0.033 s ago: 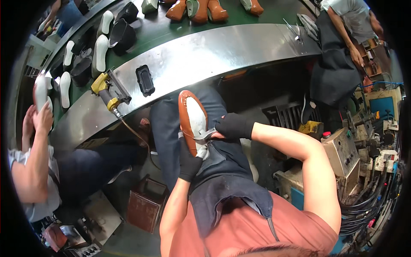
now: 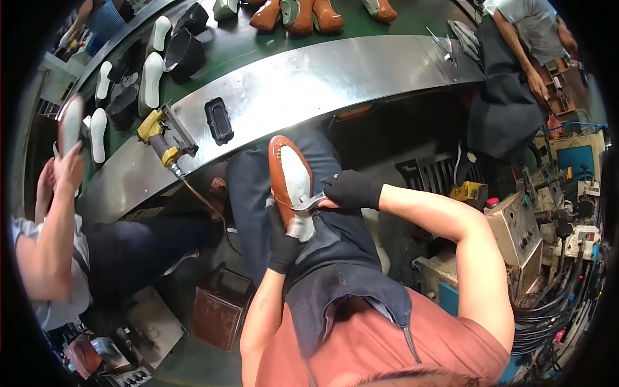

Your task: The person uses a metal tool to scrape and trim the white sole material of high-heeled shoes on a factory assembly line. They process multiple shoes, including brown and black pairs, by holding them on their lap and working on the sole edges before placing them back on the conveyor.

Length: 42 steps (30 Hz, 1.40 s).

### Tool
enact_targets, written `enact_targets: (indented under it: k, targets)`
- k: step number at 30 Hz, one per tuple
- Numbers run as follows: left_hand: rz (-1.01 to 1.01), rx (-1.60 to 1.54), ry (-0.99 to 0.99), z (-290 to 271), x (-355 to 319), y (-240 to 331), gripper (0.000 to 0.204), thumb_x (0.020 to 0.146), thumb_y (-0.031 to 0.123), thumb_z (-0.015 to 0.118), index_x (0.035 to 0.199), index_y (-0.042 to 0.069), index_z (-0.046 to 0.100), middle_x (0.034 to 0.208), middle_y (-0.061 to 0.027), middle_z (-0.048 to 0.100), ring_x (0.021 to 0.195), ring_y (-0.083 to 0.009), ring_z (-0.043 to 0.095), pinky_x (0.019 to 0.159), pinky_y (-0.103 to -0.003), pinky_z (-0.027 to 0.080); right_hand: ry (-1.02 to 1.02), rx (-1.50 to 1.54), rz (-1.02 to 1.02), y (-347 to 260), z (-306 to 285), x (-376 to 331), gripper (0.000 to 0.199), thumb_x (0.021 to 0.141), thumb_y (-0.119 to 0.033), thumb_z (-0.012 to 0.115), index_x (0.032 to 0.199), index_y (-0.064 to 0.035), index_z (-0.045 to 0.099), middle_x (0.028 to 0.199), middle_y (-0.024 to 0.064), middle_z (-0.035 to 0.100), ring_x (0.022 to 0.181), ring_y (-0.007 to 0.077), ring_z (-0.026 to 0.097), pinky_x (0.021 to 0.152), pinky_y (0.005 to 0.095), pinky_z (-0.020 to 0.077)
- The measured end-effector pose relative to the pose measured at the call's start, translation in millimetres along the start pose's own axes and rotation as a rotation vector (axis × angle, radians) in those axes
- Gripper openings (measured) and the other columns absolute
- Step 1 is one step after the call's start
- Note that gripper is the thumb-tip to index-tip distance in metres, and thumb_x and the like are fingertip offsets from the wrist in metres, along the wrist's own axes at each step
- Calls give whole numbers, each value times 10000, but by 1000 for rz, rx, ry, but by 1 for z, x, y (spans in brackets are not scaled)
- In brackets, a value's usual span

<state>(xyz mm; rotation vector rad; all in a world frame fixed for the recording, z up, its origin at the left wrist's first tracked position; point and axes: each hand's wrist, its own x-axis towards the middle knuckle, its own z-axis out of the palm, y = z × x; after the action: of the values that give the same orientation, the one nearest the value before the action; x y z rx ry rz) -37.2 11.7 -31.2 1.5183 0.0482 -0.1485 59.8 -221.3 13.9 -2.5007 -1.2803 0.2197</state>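
Tan leather shoe: lies sole up across the person's thigh, toe pointing toward the bench; the shoe (image 2: 295,171) shows a white bottom.
Left hand: the gloved left hand (image 2: 284,244) has its fingers wrapped around the heel end.
Right hand: the gloved right hand (image 2: 354,189) has its fingers closed on a metal hand tool (image 2: 314,201), whose tip meets the shoe near the heel; its exact kind is unclear.
Step in hand: apparently working the leather edge at the rear of the bottom.
Next move: seems to call for a firm left hold and careful control of the tool tip.
Bench: steel-edged bench (image 2: 277,80) with a yellow pneumatic nailer (image 2: 153,134), a black plastic tray (image 2: 219,120) and a green strip (image 2: 235,48) carrying shoes.
Room: a co-worker (image 2: 48,258) at left handles another shoe (image 2: 71,122); worn machinery (image 2: 516,226) and looped cables (image 2: 541,326) stand at right.
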Motion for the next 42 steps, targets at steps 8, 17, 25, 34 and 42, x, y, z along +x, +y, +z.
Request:
enact_targets:
  k: [8,17,25,34,42]
  targets:
    - [161,406,218,13,22,-26,608,1020,274,425,1499,-3,173,1495,-254,311,1383,-361,344,1128,-396,285,-244,117,92,0,-25,-2,517,921,-488,547,709,-33,669,712,178,647,684,365,644,590,432,504]
    - [-194,-210,-245,-26,41,3,584,999,174,494,1496,53,214,1429,-149,434,1283,-253,467,1063,-371,394,-204,230,-95,-86,-71,15,557,966,-512,468,860,-10,684,807,204,672,745,377,656,669,439,509]
    - [-516,-653,-143,-23,47,16,620,1032,527,289,1436,71,403,1369,-99,536,1198,-245,561,1021,-376,454,-386,753,396,-16,-24,-12,607,987,-543,426,987,11,675,812,196,671,722,298,656,688,387,512]
    - [-434,-497,-161,-11,43,3,666,1000,598,304,1376,72,464,1242,-119,608,1073,-260,627,923,-394,517,86,-211,87,-48,-45,3,480,979,-440,492,815,-24,665,765,199,666,667,320,651,648,423,507]
    - [-422,-504,-86,-10,38,-23,663,1026,563,249,1430,57,393,1275,-131,584,1082,-242,619,917,-364,519,-279,586,509,-51,-64,1,582,981,-479,458,772,26,659,740,253,626,686,401,624,651,448,488]
